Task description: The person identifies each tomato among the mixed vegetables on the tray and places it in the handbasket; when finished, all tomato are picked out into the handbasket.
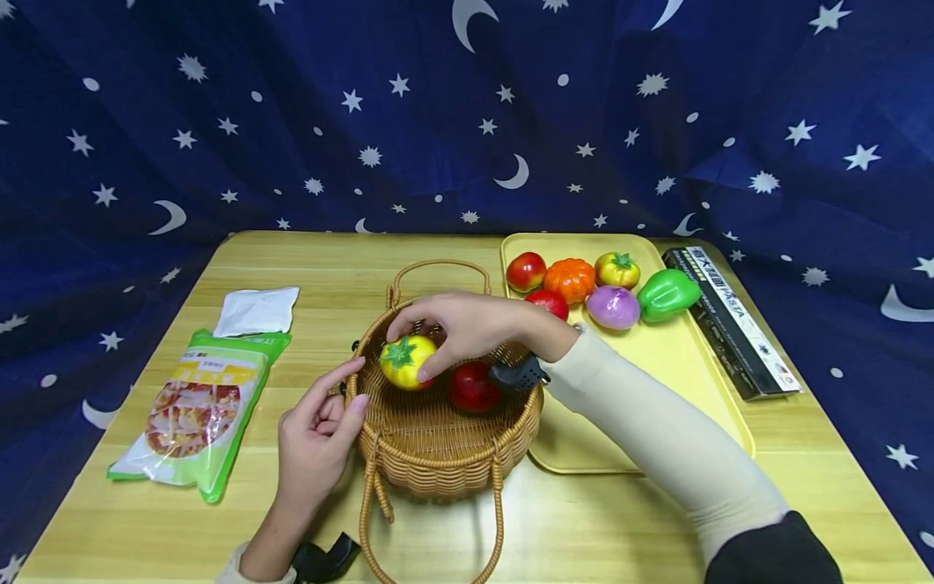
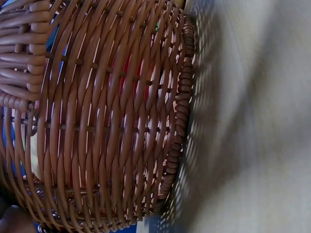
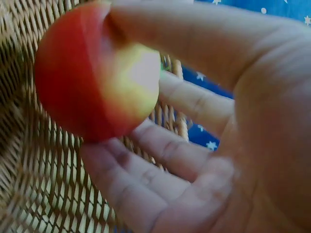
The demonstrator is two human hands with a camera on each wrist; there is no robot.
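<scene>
A brown wicker basket (image 1: 445, 478) stands at the middle of the table with its looped handles folded outward. Inside it, my right hand (image 1: 467, 324) holds a yellow and red toy tomato (image 1: 405, 362) with a green leafy top, thumb on one side and fingers on the other. The right wrist view shows the tomato's red side (image 3: 73, 73) against the weave. A dark red round toy fruit (image 1: 474, 388) lies in the basket, partly covered by the wristband. My left hand (image 1: 317, 430) grips the basket's left rim with thumb and forefinger; the left wrist view mostly shows the basket's side (image 2: 107, 107).
To the right, a yellow tray (image 1: 642, 405) bears several toy fruits and vegetables, including a green pepper (image 1: 668, 295) and an orange pumpkin (image 1: 570, 281). A black pasta box (image 1: 733, 324) lies along its right side. At left are a green food bag (image 1: 200, 405) and a white packet (image 1: 257, 311).
</scene>
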